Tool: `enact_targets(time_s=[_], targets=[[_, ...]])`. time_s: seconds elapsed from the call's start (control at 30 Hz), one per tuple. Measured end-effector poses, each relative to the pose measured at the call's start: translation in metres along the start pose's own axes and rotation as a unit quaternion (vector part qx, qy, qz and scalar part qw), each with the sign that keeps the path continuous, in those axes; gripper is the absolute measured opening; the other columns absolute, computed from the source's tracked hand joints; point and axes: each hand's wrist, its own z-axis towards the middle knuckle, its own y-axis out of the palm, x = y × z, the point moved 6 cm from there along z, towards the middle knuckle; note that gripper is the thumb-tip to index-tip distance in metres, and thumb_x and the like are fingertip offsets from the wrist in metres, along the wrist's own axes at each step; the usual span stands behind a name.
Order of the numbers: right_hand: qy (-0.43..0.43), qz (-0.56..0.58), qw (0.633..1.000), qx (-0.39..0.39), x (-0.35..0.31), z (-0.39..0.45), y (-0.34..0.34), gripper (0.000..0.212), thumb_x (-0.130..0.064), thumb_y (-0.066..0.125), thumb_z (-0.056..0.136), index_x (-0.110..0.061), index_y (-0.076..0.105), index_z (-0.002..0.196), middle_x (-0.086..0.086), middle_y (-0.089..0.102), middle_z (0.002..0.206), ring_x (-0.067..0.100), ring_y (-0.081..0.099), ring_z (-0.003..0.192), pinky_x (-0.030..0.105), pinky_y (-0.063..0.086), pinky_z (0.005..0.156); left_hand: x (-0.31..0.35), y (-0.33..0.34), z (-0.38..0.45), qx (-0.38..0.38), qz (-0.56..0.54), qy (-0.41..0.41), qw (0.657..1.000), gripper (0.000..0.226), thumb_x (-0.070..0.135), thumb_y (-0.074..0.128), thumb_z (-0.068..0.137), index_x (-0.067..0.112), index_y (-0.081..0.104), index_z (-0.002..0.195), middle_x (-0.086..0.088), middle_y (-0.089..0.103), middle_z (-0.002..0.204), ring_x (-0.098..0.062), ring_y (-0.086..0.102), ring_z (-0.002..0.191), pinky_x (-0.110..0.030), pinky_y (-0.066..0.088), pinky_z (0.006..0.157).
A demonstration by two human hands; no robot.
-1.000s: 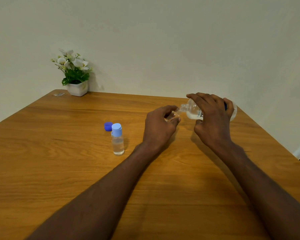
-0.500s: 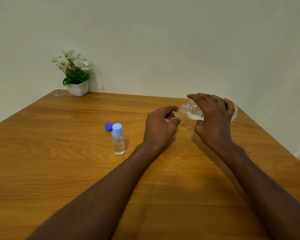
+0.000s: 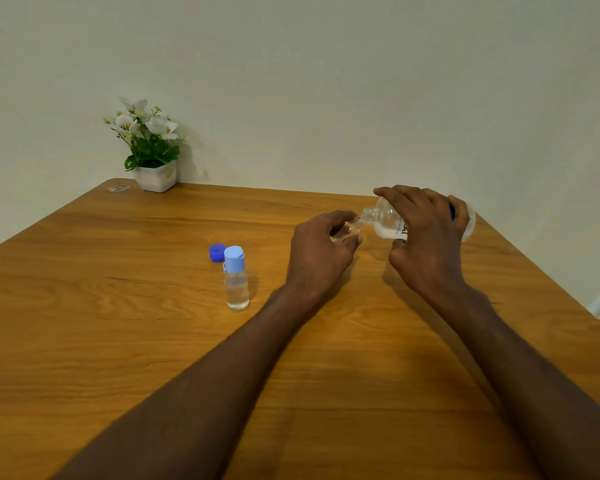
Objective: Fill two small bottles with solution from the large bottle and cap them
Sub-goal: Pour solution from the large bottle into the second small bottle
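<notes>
**Large bottle tipped to the mouth of a small one**

Over the wooden table (image 3: 125, 341), the right hand (image 3: 426, 251) is wrapped around the large bottle (image 3: 388, 221), which lies almost on its side with its open neck pointing left. A pool of clear solution sits low in its belly. Dark lettering runs along its label, but the fingers cover most of it and what shows is too small to read.

The neck meets the open mouth of a small clear bottle (image 3: 347, 232) pinched between the thumb and curled fingers of the left hand (image 3: 321, 254). The hand hides most of that bottle, so I cannot tell how full it is.

Left of the large bottle, well apart from both hands, the other small bottle (image 3: 236, 282) stands upright on the table with a light blue cap (image 3: 234, 258) on it and clear liquid filling most of it. Just behind it, touching or nearly so, lies a loose dark blue cap (image 3: 217, 252).

Far left of the large bottle, by the wall, is a white pot of white flowers (image 3: 155, 174).
</notes>
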Motion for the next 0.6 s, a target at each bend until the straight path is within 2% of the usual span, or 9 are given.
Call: enact_targets(time_s=[0.6], targets=[[0.0, -0.002, 1.0, 0.001, -0.0017, -0.0002, -0.0016, 0.092, 0.004, 0.077, 0.064, -0.032, 0.054, 0.146, -0.005, 0.058, 0.145, 0.027, 0.045, 0.137, 0.053, 0.022, 0.115, 0.0006, -0.0008, -0.0007, 0.002, 0.001, 0.001, 1.0, 0.043, 0.022, 0.08, 0.089, 0.018, 0.071, 0.131, 0.002, 0.074, 0.125, 0.006, 0.061, 0.101, 0.007, 0.039, 0.079]])
